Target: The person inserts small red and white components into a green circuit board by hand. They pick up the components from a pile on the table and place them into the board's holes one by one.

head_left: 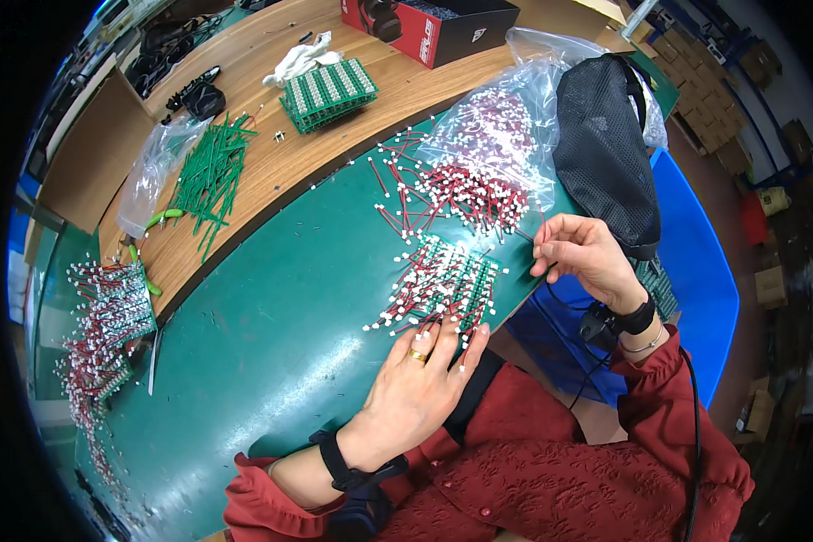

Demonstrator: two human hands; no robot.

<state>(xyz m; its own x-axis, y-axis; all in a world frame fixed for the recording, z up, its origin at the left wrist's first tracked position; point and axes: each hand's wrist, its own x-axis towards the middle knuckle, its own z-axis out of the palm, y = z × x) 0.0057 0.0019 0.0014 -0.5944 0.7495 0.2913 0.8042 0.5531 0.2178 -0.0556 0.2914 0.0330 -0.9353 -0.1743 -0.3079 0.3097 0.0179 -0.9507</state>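
Observation:
A green circuit board panel (486, 282) lies on the green mat, largely covered by short red-and-black wires with white connectors (422, 287). My left hand (415, 384), with a ring on one finger, rests at the panel's near edge, its fingers stretched and touching the wires and board. Just beyond the panel's right side, my right hand (587, 257) is closed in a pinch. A thin dark shaft points left from its fingertips; its kind is unclear. Past the panel, a pile of connector wires (474, 194) spills from a clear plastic bag (506, 117).
Wired boards (108, 316) are heaped at the mat's left end. On the wooden tabletop are green strips (212, 172), a stack of bare boards (330, 95), a white cloth (303, 59) and a red-and-black box (429, 32). A black mesh bag (605, 149) and blue bin (696, 298) stand right.

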